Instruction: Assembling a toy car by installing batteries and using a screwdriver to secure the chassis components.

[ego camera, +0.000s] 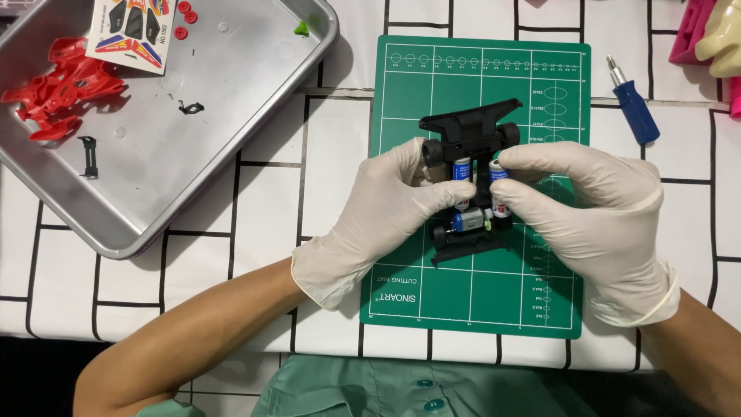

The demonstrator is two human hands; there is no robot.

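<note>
A black toy car chassis (469, 131) lies on a green cutting mat (463, 293). Two blue and white batteries stand in it side by side, and a small grey motor (468, 220) sits near its lower end. My left hand (386, 212), in a white glove, grips the chassis from the left, with fingertips at the left battery (462, 168). My gloved right hand (594, 220) comes in from the right, its fingers pinching the right battery (499, 205). Parts of the chassis sides are hidden under both hands.
A metal tray (231, 154) at upper left holds a red car body (65, 85), a sticker sheet (131, 31), small red and black parts. A blue-handled screwdriver (634, 104) lies right of the mat. Pink and cream objects (714, 35) sit at the top right corner.
</note>
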